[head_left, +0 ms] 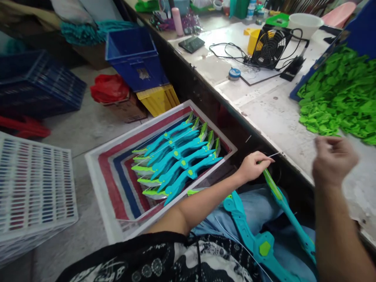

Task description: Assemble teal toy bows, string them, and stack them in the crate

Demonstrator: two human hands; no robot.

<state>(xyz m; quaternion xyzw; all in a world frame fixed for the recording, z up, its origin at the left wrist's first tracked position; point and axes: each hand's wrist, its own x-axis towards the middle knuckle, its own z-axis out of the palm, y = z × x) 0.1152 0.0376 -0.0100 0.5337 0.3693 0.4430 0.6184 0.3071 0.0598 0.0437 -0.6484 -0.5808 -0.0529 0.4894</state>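
Observation:
My left hand (254, 166) is closed in a pinch at the green tip of a teal toy bow (289, 213). A short length of white string (275, 154) sticks out past its fingertips. Across my lap lies more teal bow body (245, 225) with a green badge, and a white string runs beside it. My right hand (335, 158) is raised over the table edge, fingers curled together and blurred by motion; what it holds, if anything, cannot be made out.
A white crate (101, 203) with a striped lining holds several teal and green bows (176, 154). On the table (258, 105) are a pile of green pieces (337, 94), a black fan (270, 49) and a phone (191, 44). Blue bins (138, 64) stand on the floor.

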